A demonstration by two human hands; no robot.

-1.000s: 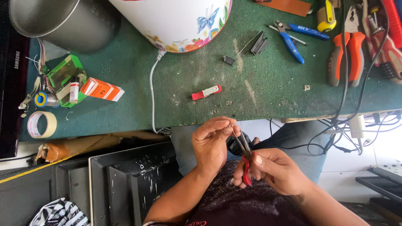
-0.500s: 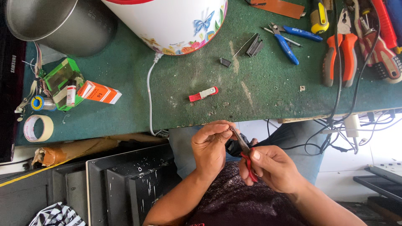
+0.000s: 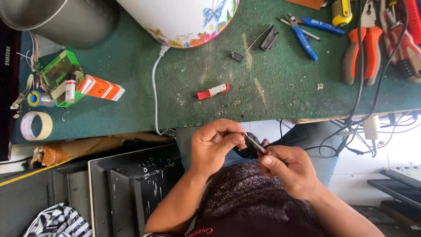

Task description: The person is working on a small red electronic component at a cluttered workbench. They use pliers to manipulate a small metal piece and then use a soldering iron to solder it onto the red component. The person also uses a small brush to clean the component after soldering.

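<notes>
Your left hand (image 3: 215, 147) is over your lap, just below the bench edge. Fingers curled in, thumb and forefinger pressed together on something tiny at the tip of the tweezers (image 3: 253, 143). Too small to tell what it is, probably a small part or wire end.

Your right hand (image 3: 289, 169) sits just beside the left, lower and to the right. Thumb and fingers pinch the tweezers near their lower end. The slim metal tool runs diagonally up-left from that grip to the left fingertips. Can't tell if the tweezer tips are closed, your left fingers cover them.

Both hands are near each other, joined only through the tool, held above your dark patterned shirt (image 3: 258, 202).

On the green mat (image 3: 197, 66):
- small red-and-silver clip (image 3: 213, 91), nearest the hands, lying flat, well apart from them
- white cable (image 3: 155, 87) running from the white floral appliance (image 3: 184, 19) down over the bench edge
- orange box (image 3: 101, 87) touching a green tray (image 3: 59, 74) at far left
- roll of tape (image 3: 37, 125) at the left bench edge
- blue-handled cutters (image 3: 307, 33) and orange-handled pliers (image 3: 362, 48) at upper right
- small black part (image 3: 237, 56) between the appliance and the cutters
</notes>
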